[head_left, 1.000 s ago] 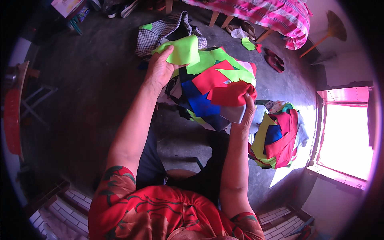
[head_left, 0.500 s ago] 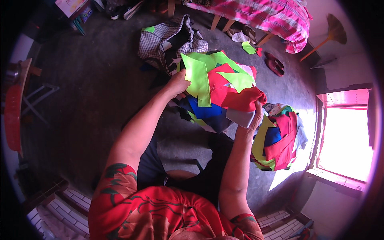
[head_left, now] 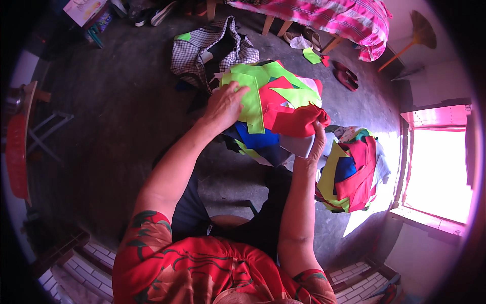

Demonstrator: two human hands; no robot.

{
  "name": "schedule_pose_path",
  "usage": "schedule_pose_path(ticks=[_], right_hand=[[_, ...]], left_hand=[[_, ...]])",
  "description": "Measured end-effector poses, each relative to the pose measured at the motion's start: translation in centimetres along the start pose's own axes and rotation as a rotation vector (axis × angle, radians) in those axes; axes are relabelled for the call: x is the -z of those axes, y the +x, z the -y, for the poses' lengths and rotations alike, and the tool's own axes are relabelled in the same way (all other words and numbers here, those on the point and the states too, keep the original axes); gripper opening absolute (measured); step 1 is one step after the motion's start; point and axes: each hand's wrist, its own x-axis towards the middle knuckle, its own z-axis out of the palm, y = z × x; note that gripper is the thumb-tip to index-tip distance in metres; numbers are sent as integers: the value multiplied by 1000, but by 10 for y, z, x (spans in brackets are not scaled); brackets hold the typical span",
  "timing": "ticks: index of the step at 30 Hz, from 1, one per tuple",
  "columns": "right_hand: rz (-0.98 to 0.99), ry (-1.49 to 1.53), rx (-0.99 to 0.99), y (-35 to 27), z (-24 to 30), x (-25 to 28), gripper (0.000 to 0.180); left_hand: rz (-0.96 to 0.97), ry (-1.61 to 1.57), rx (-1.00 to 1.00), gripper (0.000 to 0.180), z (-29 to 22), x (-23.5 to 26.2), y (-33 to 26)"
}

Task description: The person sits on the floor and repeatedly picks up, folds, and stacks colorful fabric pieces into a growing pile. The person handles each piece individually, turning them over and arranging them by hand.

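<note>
A heap of cloth scraps lies in front of me, with a lime-green piece (head_left: 256, 109) folded over its near left side. My left hand (head_left: 226, 107) rests on that piece, fingers stretched out and slightly apart. At the heap's right side my right hand (head_left: 318, 144) grips a bunched red cloth (head_left: 296, 122) between thumb and fingers; part of the grip is hidden. A pale grey scrap (head_left: 297, 146) hangs just under the red one. Blue cloth (head_left: 254, 138) shows lower in the heap, and another lime-green strip (head_left: 298, 99) lies across its top.
A bundle of red, blue and lime cloth (head_left: 357, 175) sits to the right, near the bright window (head_left: 438, 172). Beyond the heap lies a checked cloth bag (head_left: 190, 55). Shoes (head_left: 346, 78) and a broom (head_left: 422, 33) are farther off, beside a pink-covered bed (head_left: 329, 20).
My left hand has let go of the lime-green piece's upper edge, and its fingers now lie over the cloth. The right hand keeps its hold on the red cloth. The view has shifted slightly.
</note>
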Motion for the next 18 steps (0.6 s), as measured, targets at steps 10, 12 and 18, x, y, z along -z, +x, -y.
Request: schedule_pose_path(ticks=[10,12,18], right_hand=[[25,-105,-92,-7,-21,-21,44],[-9,-108,-118,-6,-27,-28,39],[13,-292,-88,-11,-36,-39,36]], left_hand=[[224,159,-159,40,-4,-24,-10],[91,18,-174,35,-4,-24,-8],[228,-914,-38,29,-26,6,6]])
